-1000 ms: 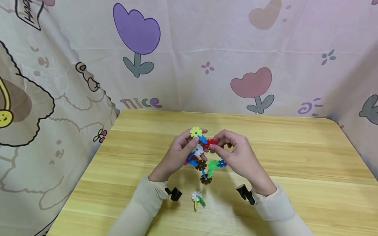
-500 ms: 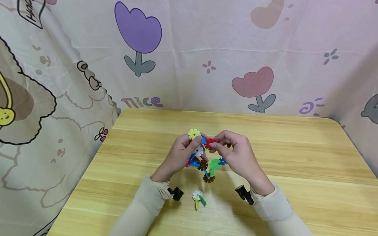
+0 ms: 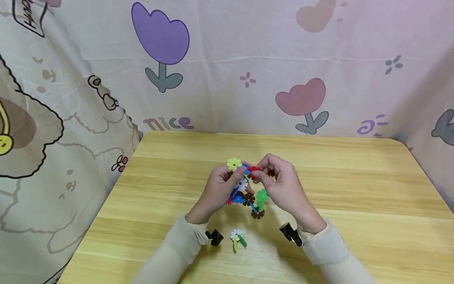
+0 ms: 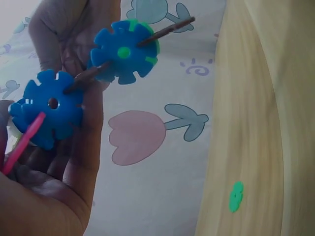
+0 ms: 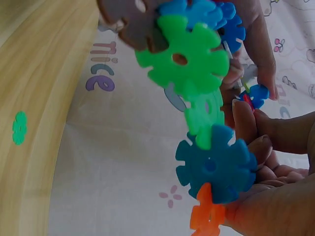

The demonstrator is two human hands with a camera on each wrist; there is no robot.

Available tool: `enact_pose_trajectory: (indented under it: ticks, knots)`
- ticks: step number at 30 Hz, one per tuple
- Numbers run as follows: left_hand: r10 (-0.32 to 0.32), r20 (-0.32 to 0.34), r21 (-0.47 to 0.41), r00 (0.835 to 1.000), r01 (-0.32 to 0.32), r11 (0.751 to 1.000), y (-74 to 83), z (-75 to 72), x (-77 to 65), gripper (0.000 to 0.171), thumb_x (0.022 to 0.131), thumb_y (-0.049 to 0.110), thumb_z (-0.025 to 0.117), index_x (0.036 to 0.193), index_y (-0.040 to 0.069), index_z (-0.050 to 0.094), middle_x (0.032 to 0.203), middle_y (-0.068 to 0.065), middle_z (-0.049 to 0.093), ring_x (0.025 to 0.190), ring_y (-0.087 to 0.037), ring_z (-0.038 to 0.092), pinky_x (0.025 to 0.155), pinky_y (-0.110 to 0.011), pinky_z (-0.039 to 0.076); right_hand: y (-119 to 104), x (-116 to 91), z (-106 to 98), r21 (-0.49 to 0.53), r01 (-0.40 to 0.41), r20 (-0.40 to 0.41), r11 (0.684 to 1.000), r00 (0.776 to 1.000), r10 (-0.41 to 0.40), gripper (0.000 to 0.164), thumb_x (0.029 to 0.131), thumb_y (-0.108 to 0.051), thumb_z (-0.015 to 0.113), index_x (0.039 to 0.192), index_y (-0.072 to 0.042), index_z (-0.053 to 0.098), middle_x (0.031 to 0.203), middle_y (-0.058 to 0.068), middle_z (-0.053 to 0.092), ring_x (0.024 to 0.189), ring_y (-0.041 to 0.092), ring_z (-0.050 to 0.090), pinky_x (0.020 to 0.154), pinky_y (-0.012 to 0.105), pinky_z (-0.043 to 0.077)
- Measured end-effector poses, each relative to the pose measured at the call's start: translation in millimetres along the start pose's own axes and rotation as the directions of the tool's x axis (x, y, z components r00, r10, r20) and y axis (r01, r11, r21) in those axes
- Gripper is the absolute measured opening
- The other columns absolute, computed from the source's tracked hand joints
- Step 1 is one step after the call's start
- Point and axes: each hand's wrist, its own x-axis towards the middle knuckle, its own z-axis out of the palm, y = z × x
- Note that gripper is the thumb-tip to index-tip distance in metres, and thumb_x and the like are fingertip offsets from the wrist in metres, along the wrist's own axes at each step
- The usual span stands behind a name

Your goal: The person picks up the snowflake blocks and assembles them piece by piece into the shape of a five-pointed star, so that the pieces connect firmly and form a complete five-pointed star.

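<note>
Both hands hold a chain of notched plastic snowflake discs above the table. My left hand (image 3: 220, 187) grips its left part, thumb across it, near a yellow disc (image 3: 234, 165) and a white disc (image 3: 242, 184). Between thumb and fingers, my right hand (image 3: 285, 187) pinches a red disc (image 3: 253, 172) beside a blue one. Below hang a brown disc (image 3: 257, 213) and a green disc (image 3: 262, 195). The left wrist view shows a blue disc (image 4: 59, 123) with a pink disc (image 4: 24, 140) slotted in. An orange disc (image 5: 206, 216) hangs by the right palm.
A small joined piece with a white disc (image 3: 235, 235) and yellow and green discs lies on the wooden table (image 3: 159, 221), near the front between the forearms. Black wrist cameras (image 3: 214, 238) sit at both cuffs. A printed cloth (image 3: 220, 98) hangs behind.
My left hand has shifted slightly right, closer to the right hand. The lower chain has swung to the right, and the yellow disc has dropped a little. The right hand keeps its pinch on the red disc.
</note>
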Motion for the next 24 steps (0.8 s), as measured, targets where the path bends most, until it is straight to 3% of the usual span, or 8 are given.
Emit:
enact_pose_trajectory:
  ticks: [6, 14, 20, 24]
  knots:
    - [0.009, 0.017, -0.003, 1.0, -0.009, 1.0, -1.3, 1.0, -1.4, 0.044, 0.111, 0.038, 0.05, 0.115, -0.002, 0.068, 0.081, -0.016, 0.072, 0.071, -0.025, 0.075, 0.07, -0.048, 0.064, -1.1, 1.0, -1.6, -0.015, -0.002, 0.02, 1.0, 1.0, 0.002, 0.014, 0.096, 0.006, 0.069, 0.087, -0.005, 0.065, 0.075, 0.004, 0.068, 0.071, 0.02, 0.068, 0.055, 0.025, 0.044]
    - [-0.073, 0.112, -0.009, 0.991, 0.075, 0.997, 5.2, -17.4, 0.5, 0.044, 0.11, 0.039, 0.051, 0.125, 0.0, 0.065, 0.091, -0.016, 0.075, 0.082, -0.029, 0.075, 0.077, -0.043, 0.064, -0.7, 3.3, -2.1, -0.029, 0.013, 0.051, 0.999, 0.999, -0.012, 0.009, 0.097, -0.001, 0.072, 0.092, -0.009, 0.07, 0.078, 0.0, 0.073, 0.074, 0.018, 0.068, 0.053, 0.026, 0.044]
    - [-0.093, 0.146, 0.01, 0.985, 0.092, 0.996, 11.9, -30.3, 1.2, 0.036, 0.105, 0.028, 0.065, 0.13, 0.003, 0.063, 0.11, -0.015, 0.071, 0.093, -0.029, 0.072, 0.086, -0.04, 0.063, 1.7, 4.7, -8.4, -0.084, 0.054, 0.044, 0.995, 0.998, -0.051, 0.005, 0.101, -0.012, 0.069, 0.099, -0.01, 0.073, 0.086, -0.003, 0.074, 0.081, 0.017, 0.07, 0.065, 0.03, 0.052]
    - [-0.101, 0.118, 0.056, 0.988, 0.095, 0.994, 14.6, -33.7, 1.5, 0.028, 0.102, 0.017, 0.069, 0.127, 0.007, 0.064, 0.111, -0.014, 0.071, 0.087, -0.029, 0.073, 0.082, -0.039, 0.064, 1.7, 3.7, -17.6, -0.092, 0.083, -0.019, 0.992, 0.996, -0.085, 0.007, 0.103, -0.011, 0.066, 0.1, -0.009, 0.073, 0.089, -0.002, 0.073, 0.085, 0.019, 0.065, 0.076, 0.032, 0.05]
